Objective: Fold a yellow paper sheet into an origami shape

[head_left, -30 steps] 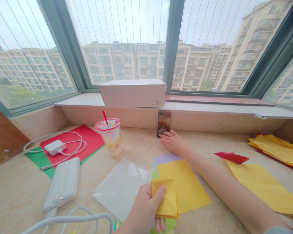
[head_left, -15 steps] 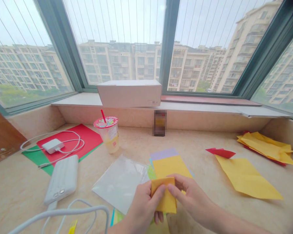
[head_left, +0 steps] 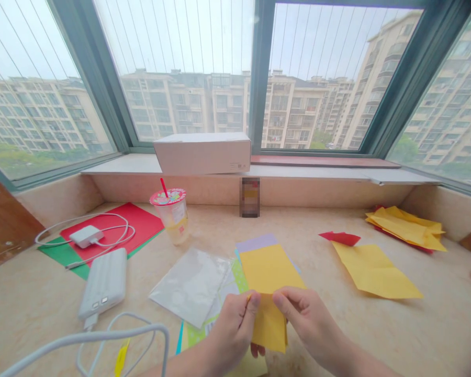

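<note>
Between my two hands, near the bottom middle, is a folded piece of yellow paper [head_left: 270,327]. My left hand [head_left: 235,324] pinches its upper left edge, thumb in front, with some fingertips showing below from behind. On the upper right edge, my right hand [head_left: 308,319] grips with thumb and bent fingers. Just beyond the hands lies a flat yellow sheet [head_left: 269,264] on top of a purple sheet [head_left: 259,242] and other coloured paper. A clear plastic sleeve [head_left: 192,285] rests on the counter left of them.
At left are a white power bank [head_left: 104,285], cables, a charger [head_left: 87,235] and red paper [head_left: 129,225] over green. A drink cup [head_left: 175,217] stands behind the sleeve. Rightward lie a creased yellow sheet [head_left: 377,272], a folded red piece [head_left: 341,238] and a yellow paper pile [head_left: 408,228]. A white box [head_left: 204,154] sits on the sill.
The folded yellow paper now hangs longer below my fingers, and both thumbs have moved apart to its upper corners. The whole view has shifted slightly.
</note>
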`<state>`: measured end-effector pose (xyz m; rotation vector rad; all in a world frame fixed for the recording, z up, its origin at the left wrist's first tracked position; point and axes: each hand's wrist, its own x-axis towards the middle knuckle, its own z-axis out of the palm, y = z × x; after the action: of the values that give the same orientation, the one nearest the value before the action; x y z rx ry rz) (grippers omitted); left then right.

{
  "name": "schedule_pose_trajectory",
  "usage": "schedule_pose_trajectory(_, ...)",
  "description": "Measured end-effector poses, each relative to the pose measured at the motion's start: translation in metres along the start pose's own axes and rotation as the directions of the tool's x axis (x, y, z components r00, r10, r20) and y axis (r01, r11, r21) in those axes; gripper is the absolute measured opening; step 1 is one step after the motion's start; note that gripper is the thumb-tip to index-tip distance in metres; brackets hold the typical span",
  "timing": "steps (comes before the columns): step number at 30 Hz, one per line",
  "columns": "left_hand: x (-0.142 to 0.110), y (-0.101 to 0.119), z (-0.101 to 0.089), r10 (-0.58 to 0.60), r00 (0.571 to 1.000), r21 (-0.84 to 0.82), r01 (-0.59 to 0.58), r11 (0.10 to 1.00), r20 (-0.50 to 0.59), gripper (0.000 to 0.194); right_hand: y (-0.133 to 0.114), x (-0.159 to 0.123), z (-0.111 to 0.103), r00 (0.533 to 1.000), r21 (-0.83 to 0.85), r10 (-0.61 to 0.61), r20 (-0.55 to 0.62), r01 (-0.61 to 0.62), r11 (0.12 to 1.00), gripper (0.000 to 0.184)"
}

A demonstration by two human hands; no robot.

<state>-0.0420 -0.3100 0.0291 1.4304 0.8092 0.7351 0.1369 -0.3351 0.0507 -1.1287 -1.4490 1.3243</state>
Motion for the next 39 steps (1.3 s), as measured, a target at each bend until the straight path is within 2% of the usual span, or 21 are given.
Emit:
schedule_pose_trajectory(1,0.0,0.002,-0.001,0.002,1.0,0.01,-0.002,1.0,-0.002,0.065,0.001,-0.001,0.0,1.0,-0.038,-0.011,-0.026,0.01,0.999,0.051)
schedule_pose_trajectory(4,0.001,0.005,-0.005,0.104,0.993,0.116,-0.097,0.988,-0.056,0.063,0.007,-0.002,-0.002,0.998,-0.132,-0.041,-0.055,0.034,0.991,0.053)
schedule_pose_trajectory(6,0.002,0.007,-0.008,0.148,0.985,0.186,-0.131,0.974,-0.083,0.062,0.012,-0.002,-0.003,0.998,-0.139,-0.025,-0.051,0.018,0.99,0.053)
schedule_pose_trajectory(8,0.002,0.008,-0.008,0.134,0.985,0.206,-0.11,0.972,-0.109,0.061,0.015,-0.001,-0.003,0.998,-0.105,0.012,-0.066,-0.019,0.994,0.053)
schedule_pose_trajectory(10,0.003,0.009,-0.007,0.101,0.986,0.176,-0.077,0.981,-0.136,0.06,0.015,-0.001,-0.002,0.998,-0.022,0.045,-0.053,-0.046,0.999,0.051)
schedule_pose_trajectory(14,0.004,0.013,-0.006,0.083,0.963,0.068,-0.068,0.995,-0.256,0.059,0.01,-0.002,-0.001,0.985,0.1,0.101,0.139,-0.116,0.988,0.043)
schedule_pose_trajectory(16,0.006,0.013,-0.007,0.082,0.946,0.035,-0.075,0.997,-0.313,0.061,0.01,-0.003,-0.002,0.982,0.069,0.132,0.138,-0.143,0.987,0.047)
schedule_pose_trajectory(18,0.007,0.013,-0.008,0.061,0.941,0.003,-0.064,0.998,-0.333,0.063,0.012,-0.003,-0.004,0.985,0.026,0.157,0.074,-0.159,0.987,0.053)
schedule_pose_trajectory(22,0.006,0.012,-0.009,0.003,0.974,-0.083,-0.022,0.996,-0.226,0.065,0.016,-0.003,-0.006,0.982,0.013,0.187,0.013,-0.187,0.982,0.056)
schedule_pose_trajectory(25,0.002,0.011,-0.008,-0.012,0.999,-0.131,0.005,0.991,-0.05,0.068,0.013,-0.003,-0.005,0.986,0.026,0.167,-0.018,-0.167,0.986,0.056)
schedule_pose_trajectory(27,-0.001,0.009,-0.006,-0.08,0.993,-0.139,0.092,0.986,0.089,0.067,0.011,-0.002,-0.004,0.989,0.029,0.146,-0.034,-0.145,0.989,0.054)
schedule_pose_trajectory(29,-0.002,0.006,-0.004,-0.17,0.973,-0.145,0.194,0.97,0.158,0.064,0.01,-0.002,-0.003,0.991,0.027,0.124,-0.046,-0.123,0.992,0.054)
schedule_pose_trajectory(31,-0.001,0.003,-0.002,-0.222,0.964,-0.175,0.246,0.953,0.148,0.062,0.011,-0.001,-0.003,0.993,0.027,0.1,-0.057,-0.099,0.995,0.054)
schedule_pose_trajectory(34,0.002,0.0,-0.001,-0.225,0.966,-0.214,0.248,0.945,0.127,0.063,0.013,0.0,-0.005,0.996,0.023,0.074,-0.057,-0.072,0.997,0.052)
schedule_pose_trajectory(39,0.002,0.001,-0.003,-0.231,0.964,-0.21,0.254,0.944,0.129,0.065,0.007,-0.002,-0.005,0.995,0.012,0.094,-0.044,-0.094,0.996,0.049)
